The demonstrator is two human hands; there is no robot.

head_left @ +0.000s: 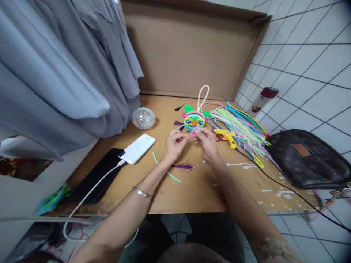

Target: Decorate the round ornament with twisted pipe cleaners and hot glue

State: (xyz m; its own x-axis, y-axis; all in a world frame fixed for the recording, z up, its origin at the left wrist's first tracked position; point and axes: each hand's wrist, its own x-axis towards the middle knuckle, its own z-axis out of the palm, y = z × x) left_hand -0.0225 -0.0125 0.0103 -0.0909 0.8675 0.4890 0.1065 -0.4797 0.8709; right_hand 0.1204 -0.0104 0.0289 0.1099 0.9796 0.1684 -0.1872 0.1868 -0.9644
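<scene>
Both hands meet over the middle of the table, fingers closed on a small pink pipe cleaner [193, 132]. My left hand [175, 144] pinches its left end, and my right hand [207, 143] grips the right part, which looks bent. Just behind the fingertips sits a colourful animal-face ornament [194, 120] with green ears and a cream loop [203, 95] on top. A yellow glue gun [226, 136] lies right beside my right hand. Below my left wrist are a purple tassel [184, 166] and a pale green pipe cleaner [173, 176].
A pile of colourful pipe cleaners [241, 126] lies at the right, near a brown patterned bag [309, 159]. On the left are a white power bank [138, 149] with a cable, a black case [95, 179] and a clear ball [143, 118]. Cardboard [189, 51] stands behind.
</scene>
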